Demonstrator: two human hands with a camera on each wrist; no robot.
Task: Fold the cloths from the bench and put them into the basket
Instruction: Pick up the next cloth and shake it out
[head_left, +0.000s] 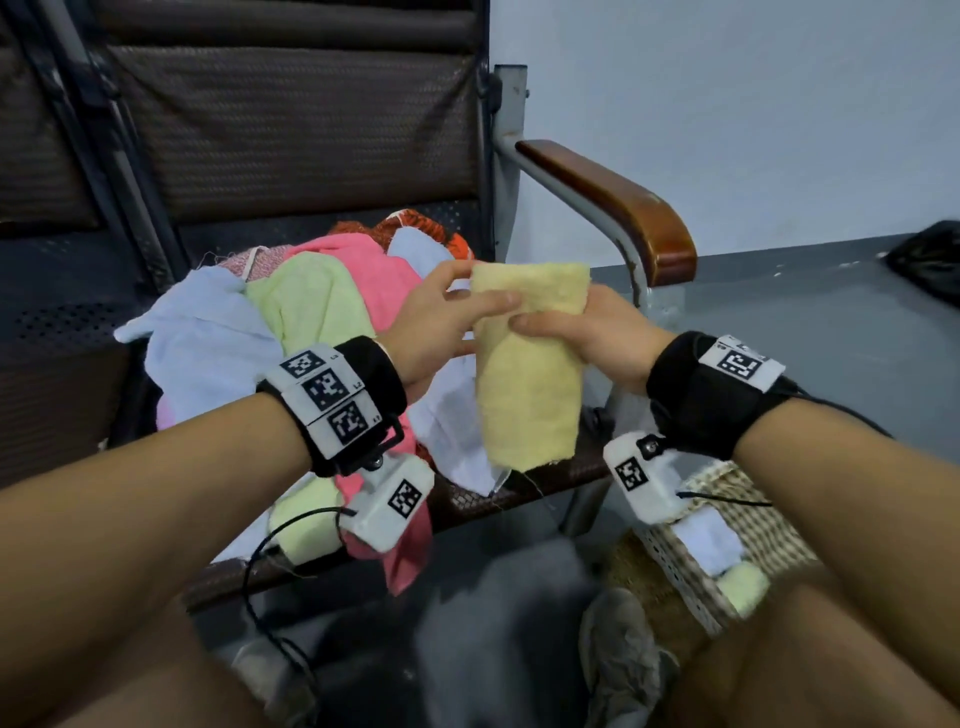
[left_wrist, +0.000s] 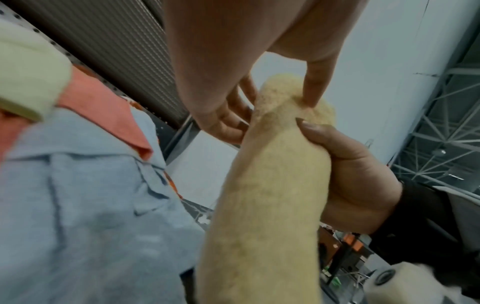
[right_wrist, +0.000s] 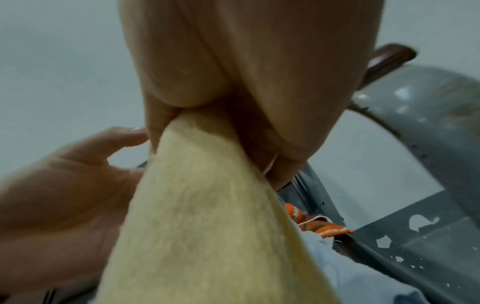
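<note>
A pale yellow cloth (head_left: 524, 384) hangs folded into a narrow strip in front of me, above the bench's front edge. My left hand (head_left: 485, 285) pinches its top edge, thumb in front and fingers behind. My right hand (head_left: 540, 325) grips the same cloth just below, thumb across the front. In the left wrist view the yellow cloth (left_wrist: 272, 195) runs down the middle with the right hand (left_wrist: 350, 174) wrapped round it. In the right wrist view the cloth (right_wrist: 207, 205) drops from my right hand (right_wrist: 246, 144). A woven basket (head_left: 769, 525) stands low at the right.
Loose cloths are heaped on the bench seat (head_left: 519, 491): a white one (head_left: 208, 332), a light green one (head_left: 306, 306), a pink one (head_left: 374, 270) and an orange one (head_left: 426, 228). A wooden armrest (head_left: 623, 208) rises on the right. The basket holds a white and a green folded cloth.
</note>
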